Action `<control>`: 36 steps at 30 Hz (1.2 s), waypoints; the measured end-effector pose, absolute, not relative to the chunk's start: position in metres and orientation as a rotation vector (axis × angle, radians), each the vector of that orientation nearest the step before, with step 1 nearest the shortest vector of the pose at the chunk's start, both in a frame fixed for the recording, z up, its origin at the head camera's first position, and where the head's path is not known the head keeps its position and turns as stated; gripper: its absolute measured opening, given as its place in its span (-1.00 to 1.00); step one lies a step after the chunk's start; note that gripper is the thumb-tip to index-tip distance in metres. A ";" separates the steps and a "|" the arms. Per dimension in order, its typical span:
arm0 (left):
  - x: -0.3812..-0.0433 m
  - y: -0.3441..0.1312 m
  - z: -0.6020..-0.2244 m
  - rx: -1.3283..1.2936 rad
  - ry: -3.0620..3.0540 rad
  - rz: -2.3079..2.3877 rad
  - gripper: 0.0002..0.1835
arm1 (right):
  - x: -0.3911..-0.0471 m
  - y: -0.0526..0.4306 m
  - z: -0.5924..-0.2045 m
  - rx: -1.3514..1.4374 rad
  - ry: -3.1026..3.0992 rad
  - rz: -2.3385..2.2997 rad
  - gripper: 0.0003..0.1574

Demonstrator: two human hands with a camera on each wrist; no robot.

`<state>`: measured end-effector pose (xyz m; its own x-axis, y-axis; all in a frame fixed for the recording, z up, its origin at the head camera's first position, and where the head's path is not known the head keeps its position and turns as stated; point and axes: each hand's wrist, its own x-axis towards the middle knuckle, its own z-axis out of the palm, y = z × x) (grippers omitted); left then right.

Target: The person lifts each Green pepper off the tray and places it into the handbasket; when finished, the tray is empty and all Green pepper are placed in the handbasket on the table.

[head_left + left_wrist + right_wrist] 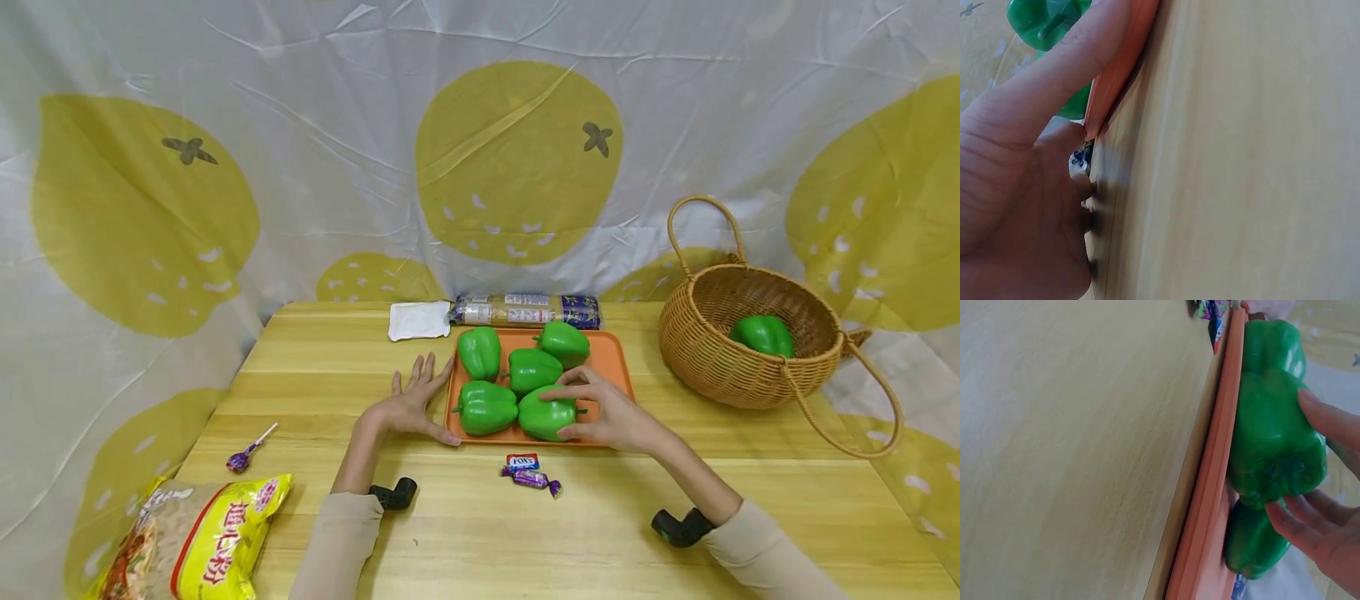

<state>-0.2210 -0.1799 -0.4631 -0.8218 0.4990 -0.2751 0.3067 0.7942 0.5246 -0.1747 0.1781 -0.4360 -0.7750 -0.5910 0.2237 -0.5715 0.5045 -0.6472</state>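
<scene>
My right hand (pixel 611 412) holds a green bell pepper (pixel 546 412) at the front right of an orange tray (pixel 617 354). In the right wrist view, fingers and thumb lie against that bell pepper (pixel 1275 434), which still sits in the tray (pixel 1210 487). Several more green bell peppers share the tray, among them one at the front left (pixel 486 407) and one at the back right (pixel 563 343). With its fingers spread, my left hand (pixel 408 404) rests at the tray's left edge. Its thumb touches the tray rim (pixel 1116 69) in the left wrist view.
At the right stands a wicker basket (pixel 697 362) with one green bell pepper (pixel 763 334) inside. Behind the tray lie a long clear package (pixel 517 311) and a white packet (pixel 418 321). Two wrapped candies (pixel 529 478) lie in front. A lollipop (pixel 242 458) and yellow bag (pixel 225 542) are left.
</scene>
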 end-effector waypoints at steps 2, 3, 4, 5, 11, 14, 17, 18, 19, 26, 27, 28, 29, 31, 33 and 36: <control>-0.221 -0.180 -0.463 0.610 2.586 0.655 0.44 | -0.175 0.178 -0.435 -1.054 2.709 -1.145 -0.36; -0.221 -0.180 -0.462 0.613 2.590 0.654 0.44 | -0.176 0.178 -0.435 -1.060 2.714 -1.140 -0.36; -0.221 -0.179 -0.462 0.611 2.593 0.648 0.44 | -0.176 0.178 -0.435 -1.065 2.718 -1.136 -0.36; -0.221 -0.179 -0.462 0.613 2.597 0.651 0.44 | -0.176 0.179 -0.435 -1.068 2.721 -1.131 -0.36; -0.223 -0.178 -0.463 0.625 2.591 0.665 0.44 | -0.177 0.189 -0.432 -1.056 2.707 -1.102 -0.38; -0.223 -0.177 -0.463 0.627 2.588 0.655 0.44 | -0.177 0.198 -0.426 -1.062 2.685 -1.105 -0.39; -0.223 -0.177 -0.463 0.625 2.589 0.651 0.44 | -0.181 0.207 -0.417 -1.081 2.679 -1.101 -0.38; -0.224 -0.177 -0.463 0.625 2.589 0.653 0.44 | -0.182 0.211 -0.413 -1.075 2.674 -1.103 -0.38; -0.224 -0.177 -0.462 0.624 2.588 0.653 0.44 | -0.183 0.214 -0.409 -1.063 2.679 -1.096 -0.38; -0.223 -0.178 -0.463 0.617 2.589 0.649 0.44 | -0.188 0.241 -0.376 -0.950 2.730 -1.020 -0.38; -0.223 -0.178 -0.464 0.619 2.590 0.655 0.44 | -0.188 0.245 -0.370 -0.929 2.747 -1.006 -0.38; -0.223 -0.178 -0.464 0.622 2.592 0.658 0.45 | -0.189 0.249 -0.365 -0.912 2.761 -0.995 -0.38; -0.223 -0.178 -0.464 0.621 2.592 0.658 0.44 | -0.189 0.254 -0.358 -0.891 2.776 -0.985 -0.38; -0.221 -0.178 -0.463 0.619 2.591 0.659 0.44 | -0.190 0.262 -0.346 -0.860 2.818 -0.955 -0.39; -0.220 -0.178 -0.462 0.617 2.591 0.661 0.44 | -0.190 0.270 -0.334 -0.828 2.864 -0.931 -0.38; -0.219 -0.178 -0.462 0.608 2.592 0.654 0.44 | -0.194 0.283 -0.318 -0.829 2.923 -0.912 -0.36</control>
